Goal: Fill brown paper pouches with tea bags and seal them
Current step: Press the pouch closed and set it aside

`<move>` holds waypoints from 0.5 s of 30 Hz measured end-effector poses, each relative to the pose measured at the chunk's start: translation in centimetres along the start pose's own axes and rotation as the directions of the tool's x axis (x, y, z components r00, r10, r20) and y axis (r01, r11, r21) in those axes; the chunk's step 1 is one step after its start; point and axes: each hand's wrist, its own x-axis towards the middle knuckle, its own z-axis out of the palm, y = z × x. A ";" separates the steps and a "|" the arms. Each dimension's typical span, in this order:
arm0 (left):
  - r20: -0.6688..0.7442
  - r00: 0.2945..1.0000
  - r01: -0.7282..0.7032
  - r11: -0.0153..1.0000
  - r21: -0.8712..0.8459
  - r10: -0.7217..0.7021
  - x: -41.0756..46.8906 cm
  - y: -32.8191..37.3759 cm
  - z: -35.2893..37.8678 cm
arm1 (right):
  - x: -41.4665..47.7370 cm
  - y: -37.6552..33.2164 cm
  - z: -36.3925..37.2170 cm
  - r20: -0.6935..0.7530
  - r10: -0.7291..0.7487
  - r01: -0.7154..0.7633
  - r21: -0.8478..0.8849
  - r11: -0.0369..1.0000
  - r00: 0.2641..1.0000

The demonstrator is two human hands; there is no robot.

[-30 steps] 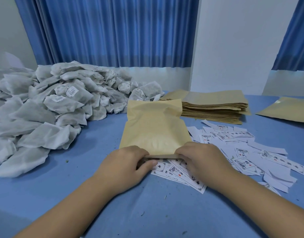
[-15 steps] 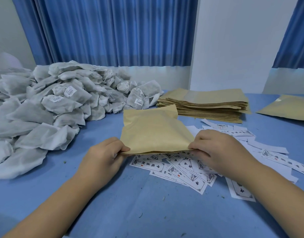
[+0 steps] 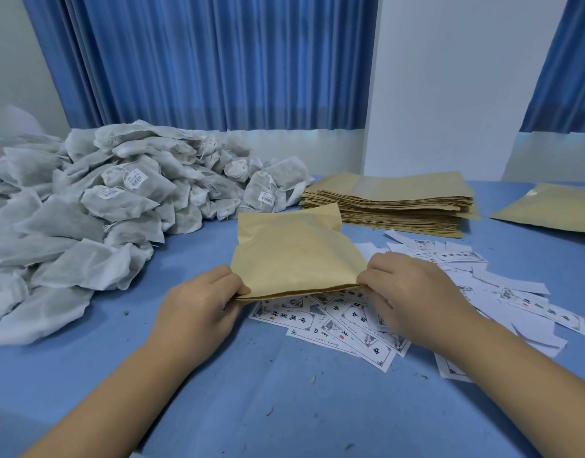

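1. Brown pouch (image 3: pixel 292 256) sits above the printed labels (image 3: pixel 337 322), its near edge raised.
2. Left hand (image 3: pixel 198 305) pinches the pouch's near-left corner.
3. Right hand (image 3: pixel 406 292) pinches its near-right corner.
4. Tea bags (image 3: pixel 96 206) lie left of the pouch; the pouch stack (image 3: pixel 393 206) lies behind it.

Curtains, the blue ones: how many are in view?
2. A wide curtain hangs behind the tea bag pile, left of the white wall; a second curtain shows at the far right, cut off by the frame. Others may be hidden.

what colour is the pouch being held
Light brown, the flat paper pouch; best in head view.
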 end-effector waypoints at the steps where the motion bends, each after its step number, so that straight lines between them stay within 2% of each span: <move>1: -0.010 1.000 0.025 1.000 0.011 -0.025 -0.1 0.0 0.0 | 0.0 -0.1 0.0 -0.012 -0.014 0.014 0.005 1.000 1.000; 4: 0.006 0.999 0.035 0.998 0.044 -0.035 0.0 0.3 -0.2 | 0.3 -0.7 0.4 -0.038 -0.059 0.059 -0.005 0.998 0.998; 9: 0.172 0.983 -0.104 0.956 0.275 0.058 0.8 1.9 0.2 | 0.7 -0.9 1.5 -0.058 -0.081 0.076 -0.087 0.993 0.995; 15: 0.205 0.974 -0.156 0.943 0.293 0.097 2.8 4.3 1.5 | 0.6 -1.2 1.4 -0.064 -0.034 0.030 -0.064 0.997 0.997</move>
